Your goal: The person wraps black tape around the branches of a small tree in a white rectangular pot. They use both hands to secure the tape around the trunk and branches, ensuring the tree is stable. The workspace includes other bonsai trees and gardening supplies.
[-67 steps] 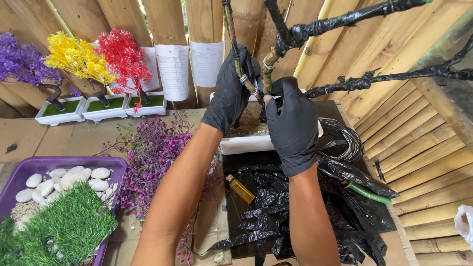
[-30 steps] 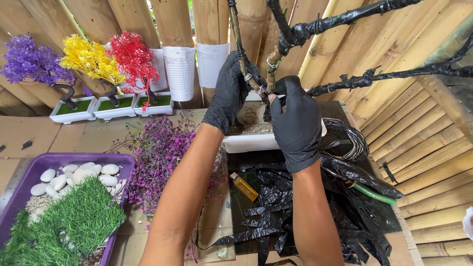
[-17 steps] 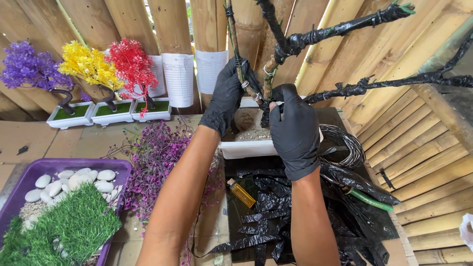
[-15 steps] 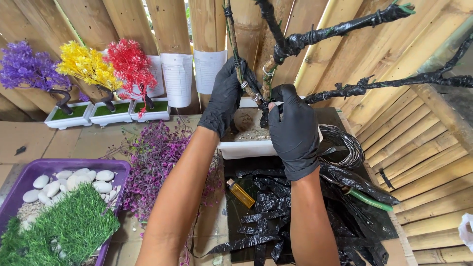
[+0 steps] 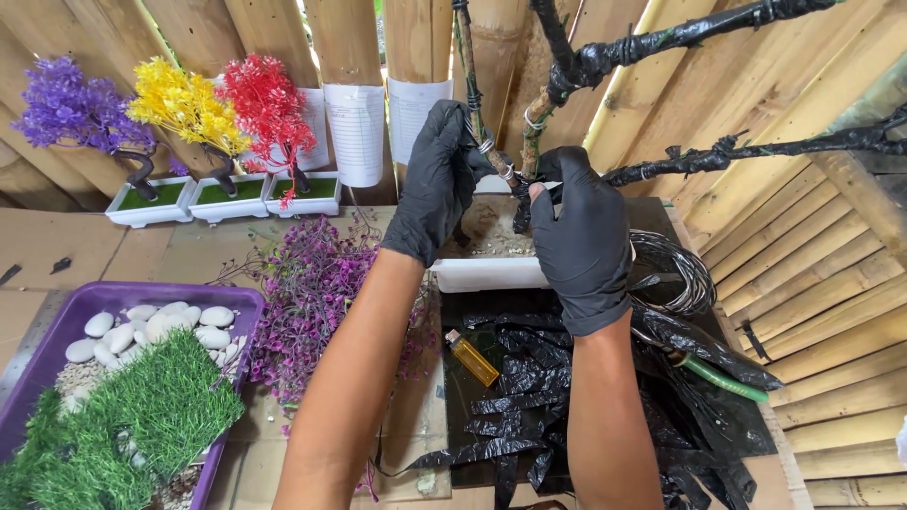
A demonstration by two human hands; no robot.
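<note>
Both my hands wear black gloves. My left hand (image 5: 436, 179) grips the wire-bound trunk (image 5: 475, 113) of an artificial tree that rises from a white rectangular pot (image 5: 491, 274). My right hand (image 5: 578, 241) pinches the same trunk lower down, where the stems meet. Black-wrapped branches (image 5: 680, 38) spread up and right from that point. A second dark branch (image 5: 756, 149) reaches toward the right edge.
Black plastic strips (image 5: 557, 397), a yellow lighter (image 5: 472, 359) and a wire coil (image 5: 675, 274) lie below the pot. Purple foliage (image 5: 312, 283) lies left. A purple tray (image 5: 123, 378) holds white stones and fake grass. Three small potted trees (image 5: 222, 142) stand by the bamboo wall.
The view has shifted slightly; both hands stay on the trunk, with small finger movements around the wire at the junction.
</note>
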